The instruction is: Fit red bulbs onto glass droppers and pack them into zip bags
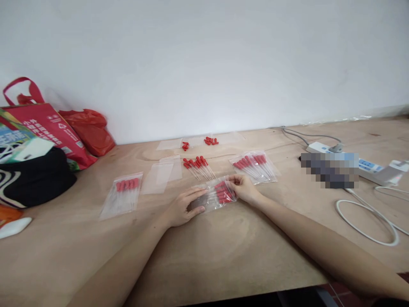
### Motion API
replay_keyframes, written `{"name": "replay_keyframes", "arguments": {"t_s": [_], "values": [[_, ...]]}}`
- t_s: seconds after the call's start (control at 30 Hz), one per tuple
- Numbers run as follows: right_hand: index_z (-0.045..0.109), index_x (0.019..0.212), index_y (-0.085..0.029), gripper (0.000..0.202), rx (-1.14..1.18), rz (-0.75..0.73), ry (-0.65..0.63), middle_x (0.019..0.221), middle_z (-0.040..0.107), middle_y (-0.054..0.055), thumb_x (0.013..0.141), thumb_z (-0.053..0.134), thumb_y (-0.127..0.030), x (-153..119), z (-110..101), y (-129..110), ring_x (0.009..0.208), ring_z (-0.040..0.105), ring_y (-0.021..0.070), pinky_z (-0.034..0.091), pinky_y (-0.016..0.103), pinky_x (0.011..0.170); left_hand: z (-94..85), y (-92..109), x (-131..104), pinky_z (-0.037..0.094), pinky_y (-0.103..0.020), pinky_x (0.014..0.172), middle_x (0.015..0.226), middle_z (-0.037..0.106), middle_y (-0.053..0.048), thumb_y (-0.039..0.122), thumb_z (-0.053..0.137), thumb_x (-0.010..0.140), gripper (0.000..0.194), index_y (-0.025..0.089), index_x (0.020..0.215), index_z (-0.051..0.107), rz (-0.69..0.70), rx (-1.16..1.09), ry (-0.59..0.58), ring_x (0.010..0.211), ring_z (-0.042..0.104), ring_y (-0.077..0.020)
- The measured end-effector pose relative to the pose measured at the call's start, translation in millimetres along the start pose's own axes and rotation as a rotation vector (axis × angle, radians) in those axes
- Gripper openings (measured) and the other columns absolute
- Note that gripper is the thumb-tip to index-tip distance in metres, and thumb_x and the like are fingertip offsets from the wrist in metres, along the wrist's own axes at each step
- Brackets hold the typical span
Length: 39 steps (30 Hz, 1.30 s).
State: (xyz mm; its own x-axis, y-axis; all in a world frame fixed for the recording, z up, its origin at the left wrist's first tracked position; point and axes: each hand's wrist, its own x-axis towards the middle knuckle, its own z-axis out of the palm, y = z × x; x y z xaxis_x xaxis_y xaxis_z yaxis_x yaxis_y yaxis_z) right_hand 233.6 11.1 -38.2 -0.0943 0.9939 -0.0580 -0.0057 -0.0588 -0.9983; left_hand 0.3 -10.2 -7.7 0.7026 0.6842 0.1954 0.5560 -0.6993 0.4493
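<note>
A clear zip-lock bag (211,197) lies in front of me with several red-bulbed droppers (225,195) inside, their bulbs toward the right. My left hand (182,208) grips its left end, thumb below and fingers above. At the right end, my right hand (243,187) pinches the upper corner near the bulbs. Just beyond, loose droppers (200,166) lie in a small pile. Filled bags rest on either side: one bag of droppers (123,194) at left, and overlapping bags of droppers (255,166) at right. Flat clear bags (162,172) lie left of the pile.
Loose red bulbs (211,140) lie near the wall. A red shopping bag (54,128), a red plastic bag (87,130) and a black cap-like item (41,177) stand at left. At right are a power strip (319,148), a blurred dark object (330,170) and a white cable (367,243).
</note>
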Motion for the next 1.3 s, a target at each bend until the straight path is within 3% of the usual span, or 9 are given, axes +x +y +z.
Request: {"name": "replay_keyframes", "arguments": {"t_s": [0.17,0.4,0.5,0.67,0.8,0.93,1.07,1.13,1.3], "values": [[0.054,0.063,-0.015,0.021,-0.001,0.099,-0.033,0.048,0.053,-0.006,0.054,0.07,-0.027,-8,-14,-9,0.039,0.048,0.0057,0.041,0.018,0.037,1.7,-3,0,0.035,-0.04,0.097,0.127,0.046,-0.006,0.033,0.049,0.081,0.042,0.024,0.122,0.044,0.005,0.007,-0.016,0.117,0.042,-0.0205],[0.056,0.068,-0.015,0.028,0.115,0.128,-0.184,0.06,0.06,-0.004,0.045,0.073,-0.016,-15,-18,-14,0.051,0.055,0.007,0.047,0.02,0.051,3.2,-5,-1,0.036,-0.039,0.096,0.124,0.048,-0.006,0.033,0.05,0.081,0.042,0.024,0.122,0.044,0.018,0.035,-0.008,0.115,0.043,-0.0198],[0.055,0.066,-0.015,0.027,0.08,0.115,-0.182,0.059,0.06,-0.003,0.046,0.073,-0.018,-13,-17,-15,0.053,0.056,0.0084,0.047,0.022,0.053,3.4,-5,-1,0.036,-0.039,0.096,0.125,0.047,-0.007,0.034,0.05,0.081,0.042,0.024,0.122,0.045,0.02,0.034,-0.008,0.115,0.042,-0.0199],[0.054,0.06,-0.015,0.029,-0.245,0.028,-0.051,0.048,0.051,-0.003,0.065,0.06,-0.044,-12,-20,-17,0.044,0.047,0.0074,0.036,0.021,0.043,2.3,-5,-2,0.035,-0.038,0.096,0.125,0.047,-0.008,0.035,0.05,0.081,0.043,0.022,0.121,0.045,0.017,0.043,-0.007,0.115,0.042,-0.0202],[0.055,0.057,-0.015,0.032,-0.485,-0.061,-0.063,0.048,0.05,-0.003,0.059,0.065,-0.046,-13,-21,-14,0.044,0.042,0.007,0.029,0.02,0.041,-0.8,1,-3,0.035,-0.04,0.093,0.11,0.057,-0.006,0.039,0.057,0.075,0.046,0.023,0.117,0.049,0.019,0.036,0.017,0.105,0.049,-0.0212],[0.054,0.061,-0.016,0.027,-0.403,-0.003,-0.179,0.047,0.048,-0.005,0.059,0.066,-0.039,-14,-16,-12,0.042,0.039,0.0063,0.027,0.02,0.04,-2.5,7,-1,0.038,-0.037,0.087,0.094,0.06,-0.003,0.038,0.057,0.075,0.04,0.023,0.112,0.052,-0.065,-0.061,0.039,0.092,0.054,-0.018],[0.052,0.067,-0.016,0.028,-0.273,-0.064,-0.24,0.051,0.047,-0.006,0.058,0.067,-0.038,-14,-5,-10,0.045,0.038,0.006,0.028,0.019,0.042,0.1,6,5,0.042,-0.03,0.081,0.108,0.054,-0.007,0.038,0.055,0.075,0.045,0.018,0.115,0.049,-0.176,-0.182,0.125,0.093,0.052,-0.0171],[0.052,0.07,-0.016,0.026,-0.225,-0.129,-0.251,0.054,0.047,-0.006,0.06,0.066,-0.036,-16,3,-7,0.046,0.037,0.0056,0.029,0.019,0.044,2.0,4,8,0.043,-0.029,0.077,0.105,0.055,-0.007,0.039,0.059,0.072,0.054,0.017,0.119,0.044,-0.259,-0.206,0.142,0.088,0.053,-0.0169],[0.055,0.077,-0.017,0.018,-0.203,-0.244,-0.261,0.059,0.05,-0.004,0.069,0.059,-0.032,-24,21,-4,0.05,0.041,0.0068,0.035,0.02,0.049,3.8,12,10,0.045,-0.028,0.065,0.083,0.059,-0.002,0.04,0.063,0.066,0.066,0.015,0.122,0.039,-0.379,-0.37,0.027,0.072,0.055,-0.0154]]}}
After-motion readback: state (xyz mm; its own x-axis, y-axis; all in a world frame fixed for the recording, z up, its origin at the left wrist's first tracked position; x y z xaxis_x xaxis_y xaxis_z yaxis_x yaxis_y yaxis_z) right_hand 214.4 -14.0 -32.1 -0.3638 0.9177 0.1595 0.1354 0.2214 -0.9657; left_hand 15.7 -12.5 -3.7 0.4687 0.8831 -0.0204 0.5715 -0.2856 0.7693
